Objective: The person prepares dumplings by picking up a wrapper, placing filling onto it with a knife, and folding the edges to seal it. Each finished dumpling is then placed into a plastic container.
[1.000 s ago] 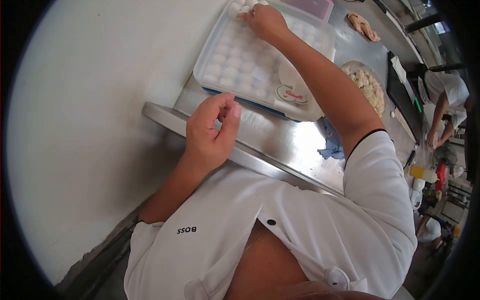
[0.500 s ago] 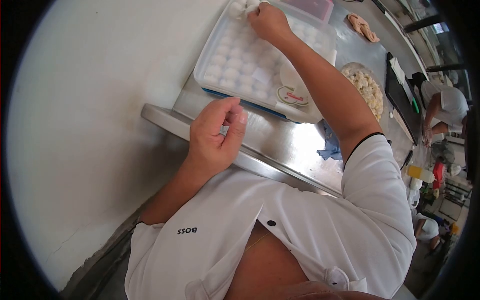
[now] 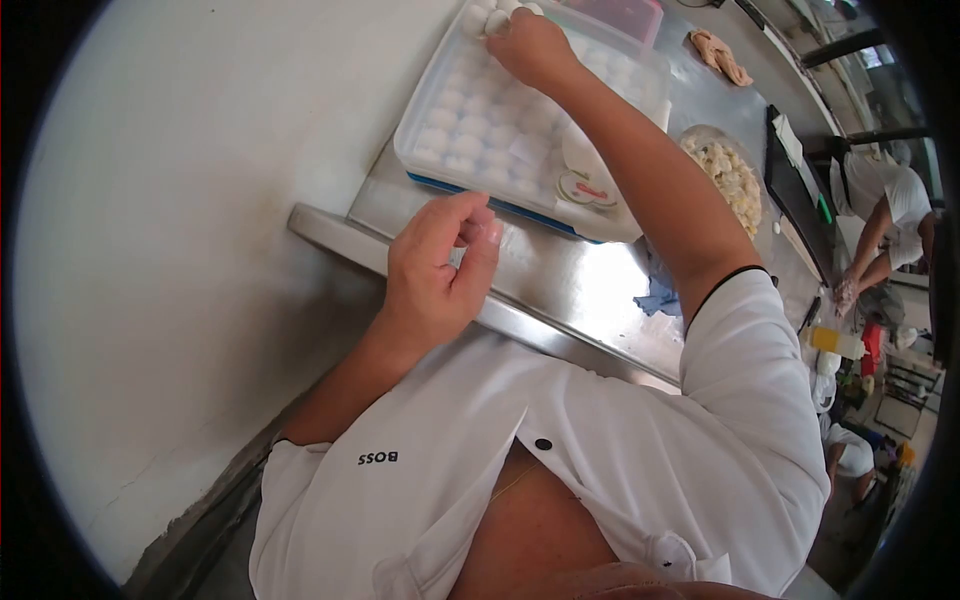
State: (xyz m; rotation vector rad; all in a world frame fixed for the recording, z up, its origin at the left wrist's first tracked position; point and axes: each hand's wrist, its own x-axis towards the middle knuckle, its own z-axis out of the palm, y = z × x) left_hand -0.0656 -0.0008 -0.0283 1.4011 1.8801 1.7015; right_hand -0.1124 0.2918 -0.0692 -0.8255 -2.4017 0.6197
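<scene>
A translucent plastic box [image 3: 412, 125] with rows of round white balls, like dough balls, sits on the steel table. At its far left corner, a few more white balls [image 3: 475, 20] show more sharply than the rest. My right hand [image 3: 530, 48] reaches across the box to this cluster, its fingers curled at one ball and its fingertips partly hidden. Near the box's front edge, my left hand [image 3: 445, 260] hovers with fingers bent in and thumb close to the index finger. I cannot tell what, if anything, it holds.
A bowl of pale chopped pieces [image 3: 728, 180] stands right of the box, beside a black board [image 3: 800, 205]. A blue cloth [image 3: 660, 290] lies on the table; a tan cloth [image 3: 720, 57] is farther back. A wall [image 3: 200, 200] rises on the left. Another person [image 3: 890, 195] works at right.
My right hand has shifted slightly left and toward me, uncovering more of the white balls in the corner. My left hand stays about where it was. The person at right has moved their arms.
</scene>
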